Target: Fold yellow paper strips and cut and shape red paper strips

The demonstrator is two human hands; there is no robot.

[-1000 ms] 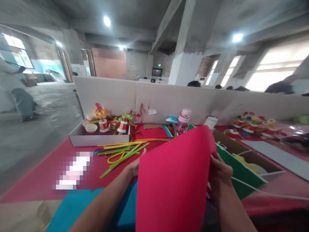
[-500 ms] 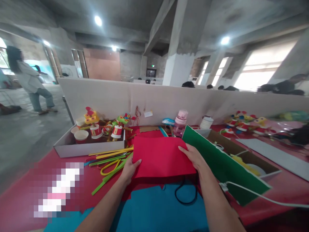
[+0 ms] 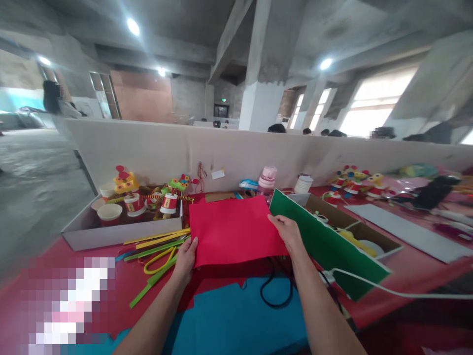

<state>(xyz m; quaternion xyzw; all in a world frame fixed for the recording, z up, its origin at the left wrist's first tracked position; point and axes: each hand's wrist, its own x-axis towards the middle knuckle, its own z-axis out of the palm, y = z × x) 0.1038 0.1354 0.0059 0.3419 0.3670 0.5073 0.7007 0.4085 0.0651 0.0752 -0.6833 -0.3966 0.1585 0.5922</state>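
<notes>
Holding a red sheet (image 3: 232,231) with both hands, over the middle of the tabletop (image 3: 417,268). Grasping its left edge, toward its near left corner, in the left hand (image 3: 187,254), with thumb on top and fingers mostly hidden. Grasping its right edge, partway along, in the right hand (image 3: 290,232), with fingers partly hidden beneath. Keeping the near edge of the sheet raised; cannot tell about contact under its far edge.

Between the sheet and the near edge of the tabletop, a blue sheet (image 3: 244,315), with a black cord (image 3: 275,306) looped over it beside the right forearm. Just left of the left hand, yellow and green strips (image 3: 151,285) in a loose, overlapping heap. Toward the far left corner, a white box (image 3: 121,232) with cups (image 3: 110,215) and small figures (image 3: 127,185). Along the far edge, before a white partition (image 3: 166,153), a pink bottle (image 3: 266,181) and a white jar (image 3: 303,184), apart. Just right of the right hand, a tilted green panel (image 3: 321,241) alongside a divided box (image 3: 334,208). Near the right edge, a white board (image 3: 410,231) lying flat. Across the near right part, a white cable (image 3: 414,296).
</notes>
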